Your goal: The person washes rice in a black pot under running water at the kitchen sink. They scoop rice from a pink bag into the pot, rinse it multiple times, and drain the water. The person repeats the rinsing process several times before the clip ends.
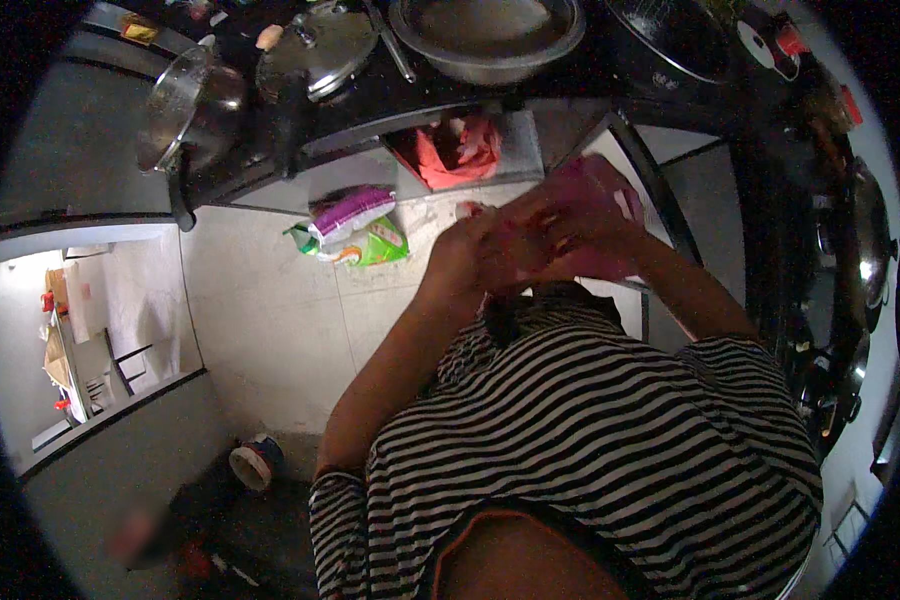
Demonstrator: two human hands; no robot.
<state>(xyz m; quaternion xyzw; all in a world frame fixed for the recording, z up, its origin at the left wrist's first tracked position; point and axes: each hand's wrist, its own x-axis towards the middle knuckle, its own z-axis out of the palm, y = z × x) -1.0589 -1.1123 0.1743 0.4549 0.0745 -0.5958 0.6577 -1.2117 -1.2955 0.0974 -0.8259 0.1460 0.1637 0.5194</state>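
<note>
A pinkish-purple plastic bag [595, 185] is held in front of my striped shirt, above the floor. My left hand [458, 262] grips its left side, with the fingers bent around it. My right hand [605, 238] lies across the bag from the right, its fingers curled onto the plastic near the middle. Shadow and blur hide the fingertips, and I cannot make out what is inside the bag. Just beyond my hands, a red plastic bag [460, 155] sits in an open cupboard under the counter.
On the dark counter ahead stand a wide metal basin [460, 68], a steel lid [320, 50] and a steel pot [170, 120] whose black handle juts over the edge. Purple [355, 212] and green [382, 245] packets lie on the floor. Behind left is a bucket [252, 467].
</note>
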